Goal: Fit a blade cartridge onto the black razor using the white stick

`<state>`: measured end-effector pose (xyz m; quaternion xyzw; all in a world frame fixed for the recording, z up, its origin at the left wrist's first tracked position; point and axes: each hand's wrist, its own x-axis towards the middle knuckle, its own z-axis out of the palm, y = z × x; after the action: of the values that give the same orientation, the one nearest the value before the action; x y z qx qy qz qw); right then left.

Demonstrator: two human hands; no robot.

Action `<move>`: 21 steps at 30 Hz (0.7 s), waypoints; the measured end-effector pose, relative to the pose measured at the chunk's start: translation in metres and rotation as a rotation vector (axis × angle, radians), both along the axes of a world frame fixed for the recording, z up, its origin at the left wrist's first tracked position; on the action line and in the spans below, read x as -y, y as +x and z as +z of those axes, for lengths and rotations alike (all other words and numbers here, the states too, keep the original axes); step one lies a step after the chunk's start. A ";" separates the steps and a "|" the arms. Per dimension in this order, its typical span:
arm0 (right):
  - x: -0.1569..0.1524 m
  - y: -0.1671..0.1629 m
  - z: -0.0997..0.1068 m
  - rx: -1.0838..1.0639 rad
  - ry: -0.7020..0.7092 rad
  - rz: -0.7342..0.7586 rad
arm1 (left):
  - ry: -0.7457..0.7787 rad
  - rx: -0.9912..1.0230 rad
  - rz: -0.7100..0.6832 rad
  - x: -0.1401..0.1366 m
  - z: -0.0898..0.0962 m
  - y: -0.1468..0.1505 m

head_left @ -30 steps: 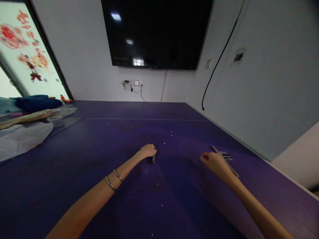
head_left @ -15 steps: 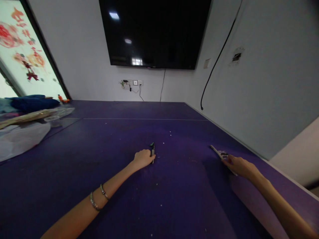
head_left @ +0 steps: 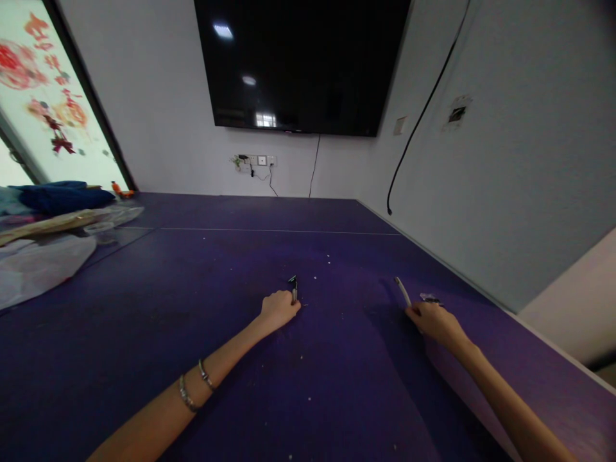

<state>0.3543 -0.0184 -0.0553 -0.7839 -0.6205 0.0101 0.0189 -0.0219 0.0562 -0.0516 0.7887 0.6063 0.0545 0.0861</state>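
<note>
In the head view, my left hand [head_left: 279,309] is closed around the handle of a razor [head_left: 294,292], whose dark head points away from me, just above the purple tabletop [head_left: 216,385]. To the right, my right hand [head_left: 436,322] pinches a slim pale stick [head_left: 403,292] that looks like a toothbrush; its far end points forward and left, and the near end is hidden by the fingers. Right behind this hand lies a small clear plastic packet [head_left: 430,298] with something dark in it, partly covered by the hand.
At the left edge lie a dark blue cloth [head_left: 62,199], a clear plastic cup [head_left: 101,232] and a white plastic bag [head_left: 48,266]. A black cable [head_left: 423,109] hangs by the right wall. A television [head_left: 303,70] is on the back wall. White specks dot the tabletop.
My right hand has moved left with the pale stick, away from the plastic packet, which stays on the tabletop. The left hand with the razor has barely moved.
</note>
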 end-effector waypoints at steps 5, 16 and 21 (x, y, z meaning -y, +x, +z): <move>-0.011 -0.107 0.008 -0.020 0.088 0.081 | 0.010 -0.009 0.008 0.001 0.002 0.000; -0.034 -0.240 0.012 -0.077 0.123 0.273 | 0.048 0.010 0.001 0.001 -0.003 -0.001; -0.036 -0.249 0.013 -0.119 0.081 0.255 | 0.047 0.015 0.004 -0.001 -0.004 -0.001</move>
<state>0.1058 0.0175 -0.0419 -0.6954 -0.7127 0.0335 0.0858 -0.0233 0.0569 -0.0558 0.7889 0.6057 0.0751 0.0720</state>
